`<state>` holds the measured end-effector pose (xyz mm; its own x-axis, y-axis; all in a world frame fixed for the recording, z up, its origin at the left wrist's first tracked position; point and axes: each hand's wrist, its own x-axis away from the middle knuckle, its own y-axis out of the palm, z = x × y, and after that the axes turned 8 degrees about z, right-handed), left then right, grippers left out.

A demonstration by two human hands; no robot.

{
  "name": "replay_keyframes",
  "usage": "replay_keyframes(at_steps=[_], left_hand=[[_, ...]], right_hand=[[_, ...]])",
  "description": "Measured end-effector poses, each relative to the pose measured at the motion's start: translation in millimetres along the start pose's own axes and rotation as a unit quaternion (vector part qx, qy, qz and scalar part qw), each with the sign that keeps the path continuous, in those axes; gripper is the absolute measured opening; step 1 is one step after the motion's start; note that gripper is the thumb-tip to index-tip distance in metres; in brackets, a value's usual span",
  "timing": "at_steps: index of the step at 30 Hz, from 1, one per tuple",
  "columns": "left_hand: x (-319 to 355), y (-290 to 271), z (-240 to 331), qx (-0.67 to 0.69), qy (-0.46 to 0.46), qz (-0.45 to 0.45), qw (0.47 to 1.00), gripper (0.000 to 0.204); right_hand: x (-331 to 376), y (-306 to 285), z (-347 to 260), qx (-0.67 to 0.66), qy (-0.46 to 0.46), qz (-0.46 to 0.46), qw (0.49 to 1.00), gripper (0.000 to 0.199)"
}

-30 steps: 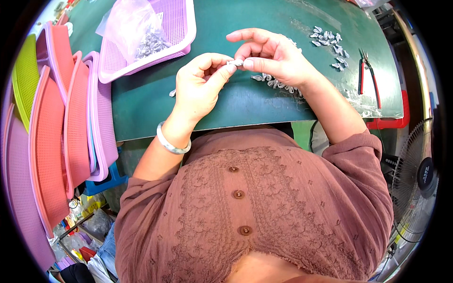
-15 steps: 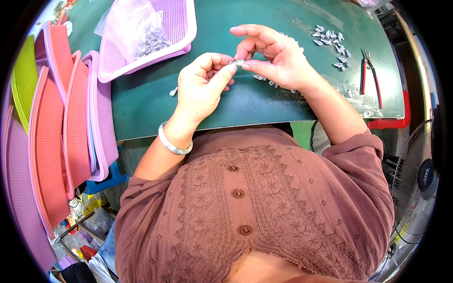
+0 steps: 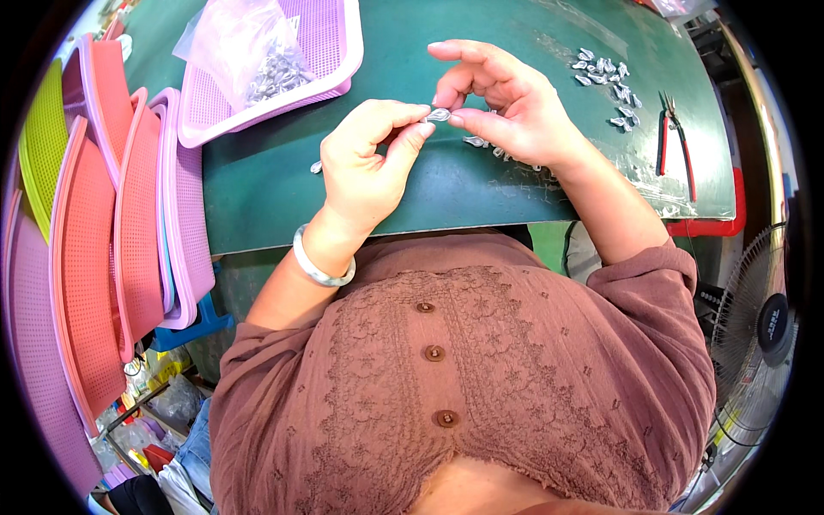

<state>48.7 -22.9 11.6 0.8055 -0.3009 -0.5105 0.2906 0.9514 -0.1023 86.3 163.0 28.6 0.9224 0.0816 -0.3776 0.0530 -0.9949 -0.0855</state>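
My left hand (image 3: 367,159) pinches a small silver loop-shaped metal piece (image 3: 439,115) between thumb and index finger, above the table. My right hand (image 3: 519,112) is at the other end of the piece, its thumb tip close beside it. The right index finger is stretched out and apart from the thumb; the other fingers are partly curled. Whether the right thumb touches the piece I cannot tell. Several similar pieces (image 3: 499,153) lie partly hidden under my right hand. One more loose piece (image 3: 316,167) lies just left of my left wrist.
On the green table (image 3: 395,202) stands a lilac basket (image 3: 339,73) holding a clear bag (image 3: 236,47) of silver pieces. More pieces (image 3: 601,69) lie at the right, near red-handled pliers (image 3: 675,146). Stacked pink and purple baskets (image 3: 90,266) line the left; a fan (image 3: 747,335) stands at right.
Both hands have shifted slightly to the right. The silver piece has turned in my left fingers, so its looped face shows wider.
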Motion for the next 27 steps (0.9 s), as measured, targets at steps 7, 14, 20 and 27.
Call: replay_keyframes(at_steps=[7,14,20,27], left_hand=[[0,0,3,-0.032,-0.013,-0.023,0.999,0.011],[2,3,0,-0.001,-0.11,-0.035,0.993,0.009],[3,3,0,0.048,-0.186,-0.043,0.98,0.011],[0,0,3,0.14,-0.291,-0.058,0.945,0.011]], right_hand=[[0,-1,-2,0.013,-0.01,0.003,1.0,0.055],[1,-1,-3,0.033,-0.038,-0.011,0.999,0.054],[2,-2,0,0.054,-0.053,-0.026,0.997,0.053],[-1,-12,-9,0.135,-0.043,-0.046,0.989,0.052]])
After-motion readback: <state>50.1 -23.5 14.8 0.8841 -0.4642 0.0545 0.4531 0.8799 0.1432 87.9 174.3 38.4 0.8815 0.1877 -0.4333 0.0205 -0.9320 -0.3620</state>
